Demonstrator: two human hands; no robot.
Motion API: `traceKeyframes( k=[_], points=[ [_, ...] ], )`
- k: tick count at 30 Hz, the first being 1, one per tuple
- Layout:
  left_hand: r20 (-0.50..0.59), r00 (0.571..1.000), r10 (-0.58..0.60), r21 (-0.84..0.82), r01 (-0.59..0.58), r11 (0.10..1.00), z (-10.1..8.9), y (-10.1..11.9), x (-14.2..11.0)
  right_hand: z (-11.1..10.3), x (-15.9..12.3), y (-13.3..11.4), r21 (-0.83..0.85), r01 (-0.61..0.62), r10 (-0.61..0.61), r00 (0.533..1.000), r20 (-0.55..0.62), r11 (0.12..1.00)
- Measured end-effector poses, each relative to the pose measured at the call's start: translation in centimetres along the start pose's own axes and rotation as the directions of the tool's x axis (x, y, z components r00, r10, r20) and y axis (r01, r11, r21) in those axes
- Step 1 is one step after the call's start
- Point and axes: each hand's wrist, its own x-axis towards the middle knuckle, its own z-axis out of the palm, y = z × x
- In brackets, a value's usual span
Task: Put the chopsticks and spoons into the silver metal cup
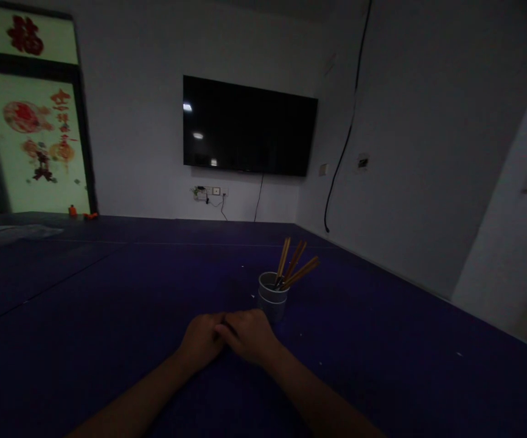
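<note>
My left hand and my right hand rest together on the dark purple-blue surface, low in the middle of the head view. Both are closed, with the right fingers folded against the left hand and the right thumb lying across. No object shows between them; the inner fingers are hidden. Just beyond the right hand stands an upright grey cup with a pale band round it. Several thin wooden sticks lean out of its top, tilted mostly to the right. Their lower ends are inside the cup and dim.
The broad purple-blue surface reaches to the walls, with small pale scraps on it. A black television hangs beyond it. A dark cable dangles at the right wall. Orange objects and clear plastic sheeting lie far left.
</note>
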Motion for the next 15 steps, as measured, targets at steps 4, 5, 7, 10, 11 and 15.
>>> traceKeyframes(
  k=[4,5,7,10,11,15],
  points=[
    [0.013,0.999,-0.034,0.083,0.033,0.996,-0.07,0.22,0.08,0.12,-0.1,0.25,0.027,-0.041,0.039,0.997,0.061,0.999],
    [0.017,0.999,-0.039,0.095,0.038,0.995,-0.11,0.27,0.08,0.17,-0.11,0.22,0.025,-0.046,0.045,0.997,0.069,0.999],
    [0.022,0.999,-0.048,0.104,0.045,0.993,-0.17,0.34,0.06,0.27,-0.12,0.09,0.018,-0.056,0.054,0.996,0.077,0.998],
    [0.024,0.999,-0.044,0.093,0.042,0.995,-0.22,0.35,0.03,0.35,-0.11,-0.08,0.022,-0.056,0.054,0.995,0.085,0.998],
    [0.024,0.999,-0.041,0.088,0.038,0.995,-0.22,0.33,0.04,0.36,-0.11,-0.11,0.026,-0.054,0.052,0.995,0.088,0.998],
    [0.022,0.999,-0.042,0.081,0.04,0.996,-0.13,0.21,0.11,0.44,-0.15,-0.14,0.038,-0.062,0.058,0.994,0.089,0.997]
  ],
)
